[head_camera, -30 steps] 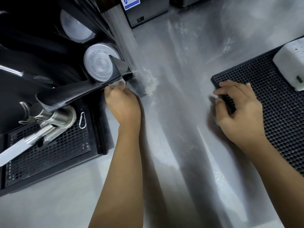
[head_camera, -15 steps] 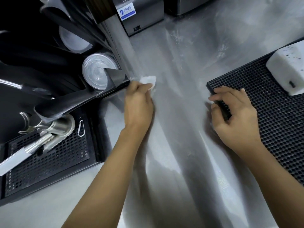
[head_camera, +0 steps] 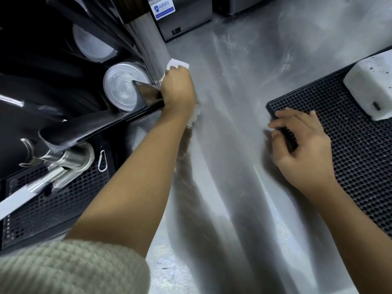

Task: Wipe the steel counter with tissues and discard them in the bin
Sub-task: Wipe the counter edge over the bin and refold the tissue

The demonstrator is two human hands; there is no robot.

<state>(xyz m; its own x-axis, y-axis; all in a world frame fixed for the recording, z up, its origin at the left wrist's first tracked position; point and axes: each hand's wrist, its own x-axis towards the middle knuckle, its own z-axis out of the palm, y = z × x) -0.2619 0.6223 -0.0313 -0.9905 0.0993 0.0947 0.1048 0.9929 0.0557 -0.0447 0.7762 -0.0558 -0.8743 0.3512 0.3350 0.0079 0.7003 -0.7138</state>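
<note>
My left hand (head_camera: 177,90) grips a crumpled white tissue (head_camera: 177,64) and presses it on the steel counter (head_camera: 229,145), right beside the metal side of the black machine. Tissue pokes out past the fingers and under the wrist. My right hand (head_camera: 301,149) holds the near left corner of the black rubber bar mat (head_camera: 350,141), fingers curled over its edge and thumb under it. Pale smears and powder streak the counter between my hands. No bin is in view.
A black coffee machine (head_camera: 53,81) with a perforated drip tray (head_camera: 53,198) and a steel portafilter (head_camera: 70,160) fills the left. A clear plastic lid (head_camera: 121,88) stands in it. A stained white block (head_camera: 375,85) sits on the mat. A steel appliance (head_camera: 182,15) stands at the back.
My left hand has slid with the tissue farther away along the machine's side. My right hand keeps its hold on the mat corner.
</note>
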